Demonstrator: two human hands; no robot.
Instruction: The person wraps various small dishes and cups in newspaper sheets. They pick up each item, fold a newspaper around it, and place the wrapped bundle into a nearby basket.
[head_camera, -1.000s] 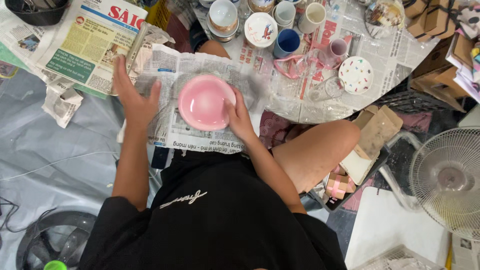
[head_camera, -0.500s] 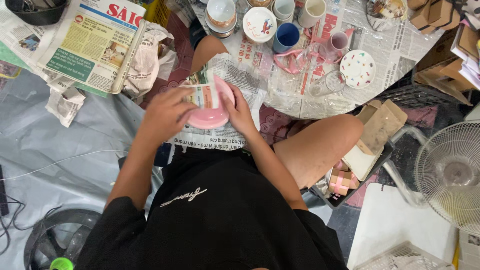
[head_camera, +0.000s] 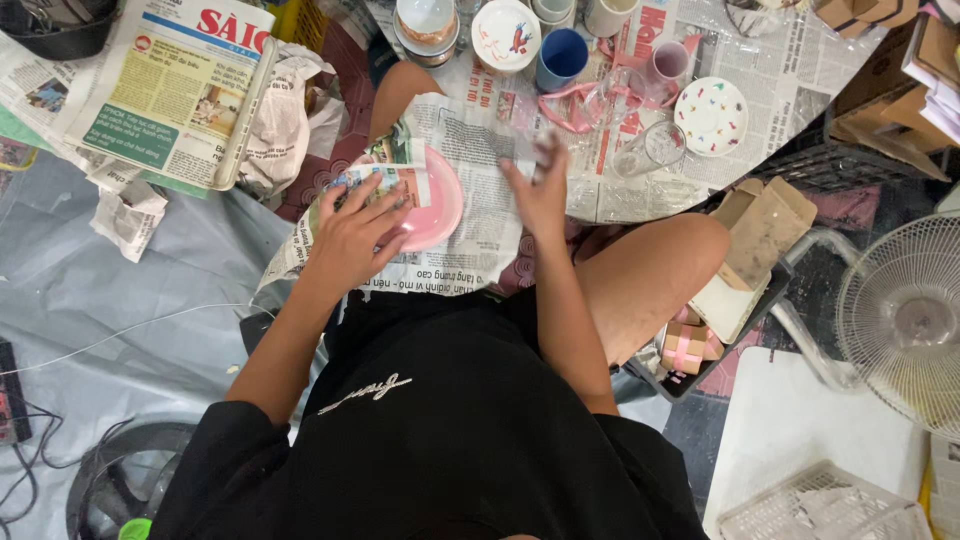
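Note:
A pink plate (head_camera: 440, 212) lies on a spread newspaper sheet (head_camera: 490, 240) on the floor in front of me. One corner of the sheet is folded over the plate's left half. My left hand (head_camera: 352, 238) lies flat on that folded flap, pressing it onto the plate. My right hand (head_camera: 538, 188) hovers with fingers spread above the sheet just right of the plate, holding nothing. My bare knee (head_camera: 660, 268) sits to the right.
Cups, a blue mug (head_camera: 558, 58), painted plates (head_camera: 710, 115) and glasses stand on newspaper beyond. A newspaper stack (head_camera: 170, 90) and crumpled paper (head_camera: 278, 120) lie at the left. A fan (head_camera: 905, 320), cardboard boxes (head_camera: 755, 235) and a white basket (head_camera: 830, 505) are at the right.
My left hand folded the sheet's left side over the pink plate and now presses it down. My right hand came off the plate's edge and lifted to the right.

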